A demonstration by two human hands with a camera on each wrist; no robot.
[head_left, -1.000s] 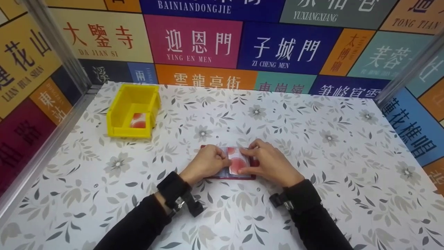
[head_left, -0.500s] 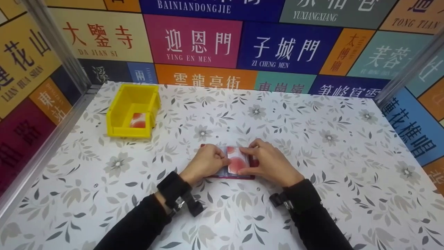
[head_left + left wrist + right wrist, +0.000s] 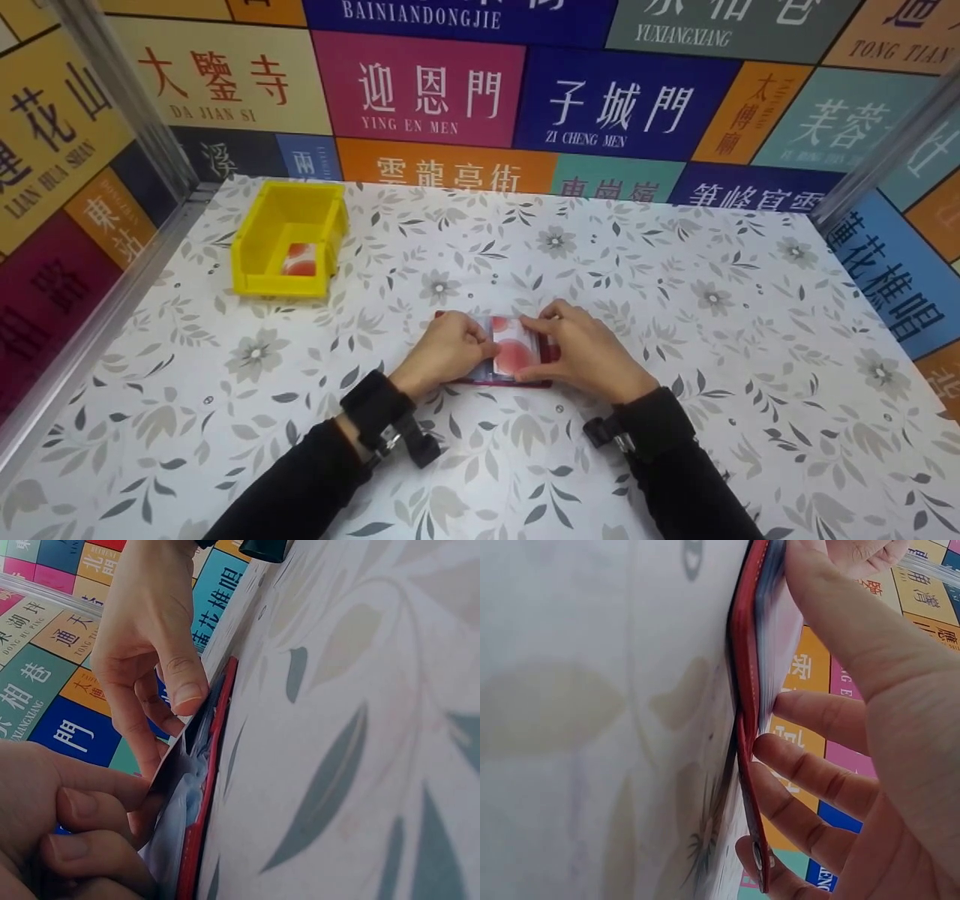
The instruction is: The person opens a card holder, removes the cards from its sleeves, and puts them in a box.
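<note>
A small red card holder [image 3: 742,637] with clear plastic sleeves [image 3: 196,772] lies spread on the table in front of me. Over its right half sits a white card [image 3: 514,357] printed with red circles. My left hand [image 3: 444,349] pinches a sleeve at the card's left edge between thumb and index finger, its other fingers curled under. From the other side my right hand [image 3: 585,351] holds the card by its near and far edges, thumb and forefinger spread across it. Below its fingers, in the right wrist view, hangs a strap [image 3: 754,817] with a metal snap.
A yellow bin [image 3: 281,285] stands at the back left of the table, holding another card [image 3: 300,259] with red circles. The floral tablecloth [image 3: 645,465] reaches to upright panels [image 3: 420,90] with coloured street-name blocks at the back and sides.
Both hands stay in place at the card holder. The card has shifted very slightly left, and the bin has not moved.
</note>
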